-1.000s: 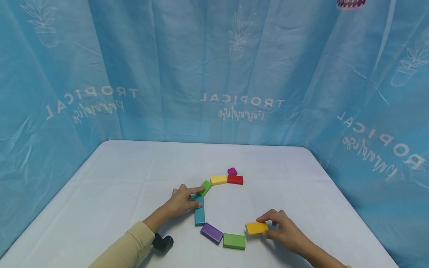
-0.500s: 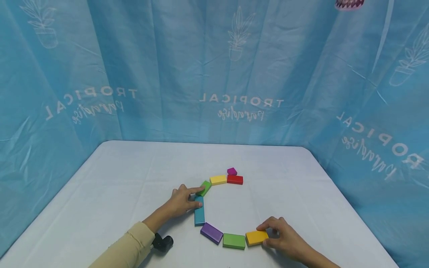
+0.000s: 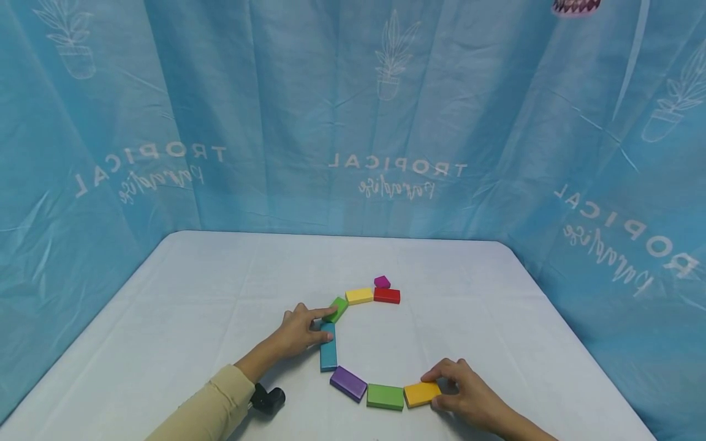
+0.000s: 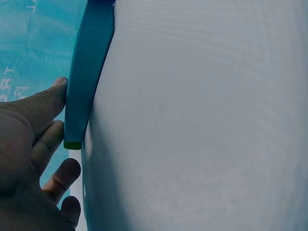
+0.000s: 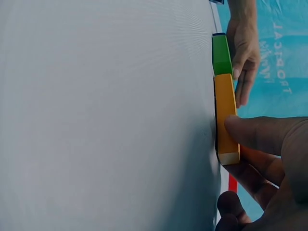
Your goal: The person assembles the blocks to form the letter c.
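Note:
At the near right of the head view, my right hand [image 3: 469, 395] pinches an orange-yellow wooden block [image 3: 421, 394] between thumb and fingers. The block lies flat, its left end against a green block [image 3: 385, 397]. A purple block [image 3: 349, 384] sits left of that green one, at a slant. My left hand [image 3: 298, 331] reaches in from the left. Its index finger lies on a smaller green block [image 3: 339, 308], and its thumb touches the long teal block [image 3: 328, 355]. The left wrist view shows the thumb against the teal block [image 4: 89, 72] from the side.
Beyond the left hand, a yellow block [image 3: 360, 296] and a red block [image 3: 387, 296] continue the curved row. A small magenta pentagonal piece [image 3: 382, 282] lies behind the red one. Under the left sleeve is a black object [image 3: 268, 400]. Blue curtains [image 3: 353, 122] border the white table [image 3: 469, 288].
My right hand has lowered the orange-yellow block towards me, bringing it down beside the near green block. It has barely shifted in the last half second. The left hand stays still.

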Available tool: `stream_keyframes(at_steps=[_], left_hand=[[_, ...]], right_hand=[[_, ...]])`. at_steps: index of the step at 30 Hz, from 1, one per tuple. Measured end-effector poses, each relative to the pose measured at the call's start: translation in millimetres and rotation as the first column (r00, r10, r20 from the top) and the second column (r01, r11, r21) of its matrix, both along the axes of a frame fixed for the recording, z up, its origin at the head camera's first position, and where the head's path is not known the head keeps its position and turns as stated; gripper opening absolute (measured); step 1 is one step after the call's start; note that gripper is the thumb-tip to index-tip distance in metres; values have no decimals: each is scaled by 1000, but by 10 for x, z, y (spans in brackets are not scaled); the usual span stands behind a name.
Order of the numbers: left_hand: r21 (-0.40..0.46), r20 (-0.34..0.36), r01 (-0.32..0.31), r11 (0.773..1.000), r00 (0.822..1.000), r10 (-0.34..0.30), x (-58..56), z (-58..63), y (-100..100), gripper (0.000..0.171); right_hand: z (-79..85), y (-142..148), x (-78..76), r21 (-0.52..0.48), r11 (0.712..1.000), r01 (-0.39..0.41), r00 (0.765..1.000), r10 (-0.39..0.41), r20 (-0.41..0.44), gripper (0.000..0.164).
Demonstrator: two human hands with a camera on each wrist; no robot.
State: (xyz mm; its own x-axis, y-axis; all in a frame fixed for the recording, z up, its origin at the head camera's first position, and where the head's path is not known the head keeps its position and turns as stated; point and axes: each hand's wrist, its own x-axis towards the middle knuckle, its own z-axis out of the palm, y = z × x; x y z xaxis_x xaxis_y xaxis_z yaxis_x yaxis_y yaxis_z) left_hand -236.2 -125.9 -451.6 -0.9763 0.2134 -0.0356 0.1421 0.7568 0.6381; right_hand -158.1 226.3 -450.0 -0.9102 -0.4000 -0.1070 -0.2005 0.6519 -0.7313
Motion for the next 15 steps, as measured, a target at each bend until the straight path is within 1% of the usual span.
stream_keyframes(at_steps=[10, 15], left_hand=[[5, -8, 4, 1000, 1000, -4, 3, -8, -3, 56], [3, -5, 3, 1000, 1000, -3, -11, -11, -1, 57]], right_hand=[[7, -21, 1, 9, 1000, 16, 1000, -16, -17, 31], [-4, -20, -5, 3, 1000, 11, 1000, -11, -19, 31]])
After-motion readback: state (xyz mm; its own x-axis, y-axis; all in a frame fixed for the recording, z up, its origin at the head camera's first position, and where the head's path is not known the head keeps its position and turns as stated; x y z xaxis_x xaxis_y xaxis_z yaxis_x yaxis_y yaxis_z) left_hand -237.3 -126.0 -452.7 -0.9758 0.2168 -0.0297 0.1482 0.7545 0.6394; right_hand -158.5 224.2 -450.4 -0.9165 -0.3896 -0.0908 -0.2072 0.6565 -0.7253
